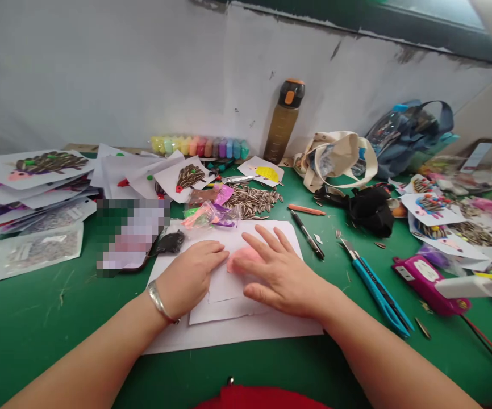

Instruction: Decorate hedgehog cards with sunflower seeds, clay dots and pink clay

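Observation:
A flat pink patch of modelling clay (246, 253) lies on the white paper (224, 288), partly covered by my right hand. My right hand (274, 272) is spread open, palm down, with its fingers over the clay. Just left of the clay, my left hand (195, 272) rests on the paper with its fingers stretched out together toward the clay; its thumb is hidden. Below these sheets lies a larger white sheet (169, 335). Beyond my hands are bags of coloured clay (212, 215), a bag of black clay (171, 243) and a heap of striped sunflower seeds (252, 200).
Hedgehog pictures (50, 165) are stacked at left, near a phone (133, 238). On the right lie a pen (308, 236), a blue utility knife (378, 292) and a magenta glue gun (429, 284). A bottle (283, 125) and a cloth bag (335, 159) stand by the wall.

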The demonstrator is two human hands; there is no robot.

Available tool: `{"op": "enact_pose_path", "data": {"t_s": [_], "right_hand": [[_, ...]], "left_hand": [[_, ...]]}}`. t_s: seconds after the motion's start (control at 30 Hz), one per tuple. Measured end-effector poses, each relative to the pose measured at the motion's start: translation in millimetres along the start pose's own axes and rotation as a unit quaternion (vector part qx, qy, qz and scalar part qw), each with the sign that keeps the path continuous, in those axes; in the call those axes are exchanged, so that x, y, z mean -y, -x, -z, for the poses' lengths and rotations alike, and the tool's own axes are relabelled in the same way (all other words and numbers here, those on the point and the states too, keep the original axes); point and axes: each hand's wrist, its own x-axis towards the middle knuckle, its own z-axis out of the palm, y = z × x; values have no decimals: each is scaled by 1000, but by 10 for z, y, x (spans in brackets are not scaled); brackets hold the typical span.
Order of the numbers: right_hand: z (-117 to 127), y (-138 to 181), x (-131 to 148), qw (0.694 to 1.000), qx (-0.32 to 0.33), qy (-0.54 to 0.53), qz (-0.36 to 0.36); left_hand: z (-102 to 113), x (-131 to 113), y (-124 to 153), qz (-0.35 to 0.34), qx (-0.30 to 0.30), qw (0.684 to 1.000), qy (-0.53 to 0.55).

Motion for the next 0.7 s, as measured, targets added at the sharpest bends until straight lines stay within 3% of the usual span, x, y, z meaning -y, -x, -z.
{"op": "enact_pose_path", "data": {"t_s": [0.43,0.7], "right_hand": [[-83,-45,82,999,40,4,5],[-124,-61,86,999,24,8,-29]], "left_hand": [[13,-27,4,9,29,999,13],[-2,-14,6,5,28,999,19]]}}
